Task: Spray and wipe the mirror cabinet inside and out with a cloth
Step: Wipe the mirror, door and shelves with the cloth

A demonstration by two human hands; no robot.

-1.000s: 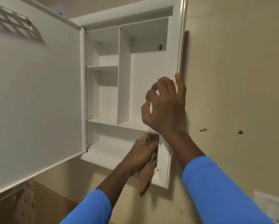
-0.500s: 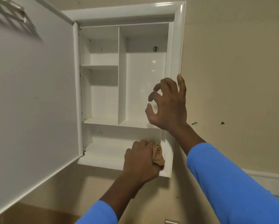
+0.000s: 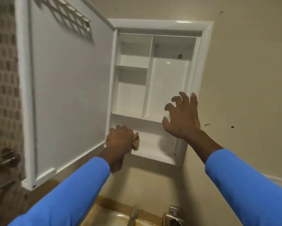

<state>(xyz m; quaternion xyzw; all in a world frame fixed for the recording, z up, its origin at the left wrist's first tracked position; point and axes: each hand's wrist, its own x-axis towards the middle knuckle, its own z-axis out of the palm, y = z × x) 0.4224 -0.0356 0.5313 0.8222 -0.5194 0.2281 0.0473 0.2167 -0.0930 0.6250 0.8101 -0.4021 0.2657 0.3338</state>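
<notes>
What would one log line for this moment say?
step: wiping bottom shelf | left hand: gripping cloth at shelf's left end | right hand: open, empty, by cabinet right frame | door: open

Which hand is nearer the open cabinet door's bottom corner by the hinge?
Left. The left hand, gripping the cloth, sits right beside the door at the bottom shelf's left end; the right hand hovers near the cabinet's right frame.

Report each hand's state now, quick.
Left hand: closed on the cloth, at the cabinet's bottom shelf.
Right hand: open, fingers spread, holding nothing.
</notes>
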